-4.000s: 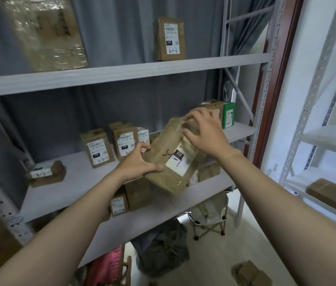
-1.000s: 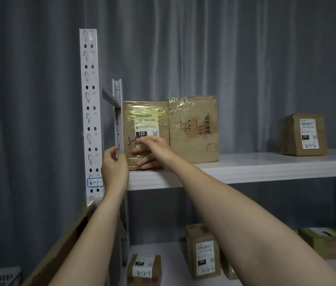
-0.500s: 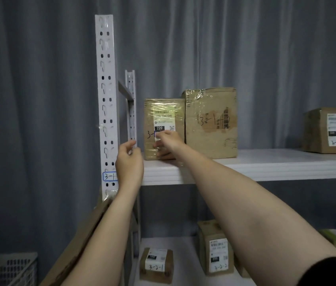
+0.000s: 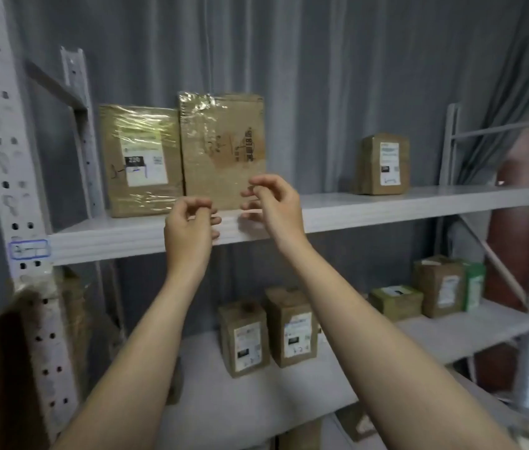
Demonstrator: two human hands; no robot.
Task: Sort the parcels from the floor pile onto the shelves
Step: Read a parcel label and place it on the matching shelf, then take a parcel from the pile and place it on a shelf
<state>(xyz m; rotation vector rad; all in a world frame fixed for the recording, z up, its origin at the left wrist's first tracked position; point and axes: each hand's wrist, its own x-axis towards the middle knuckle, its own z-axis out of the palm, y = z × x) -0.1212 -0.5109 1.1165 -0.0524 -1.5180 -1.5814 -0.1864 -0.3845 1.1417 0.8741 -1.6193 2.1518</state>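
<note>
A taped brown parcel with a white "220" label (image 4: 141,160) stands upright at the left end of the upper shelf (image 4: 370,206), touching a taller brown parcel (image 4: 222,147) on its right. My left hand (image 4: 188,227) and my right hand (image 4: 271,203) hover in front of the shelf edge, below and right of the labelled parcel. Both hands are empty, with fingers loosely curled and apart. Neither hand touches a parcel.
Another labelled box (image 4: 381,164) stands further right on the upper shelf. The lower shelf (image 4: 451,332) carries several small labelled boxes (image 4: 290,326). A perforated white upright (image 4: 6,177) with a handwritten tag stands at the left. Grey curtain hangs behind.
Both hands have let go of the "220" parcel and drawn back from it toward the right. The view has swung right, showing more of the shelves.
</note>
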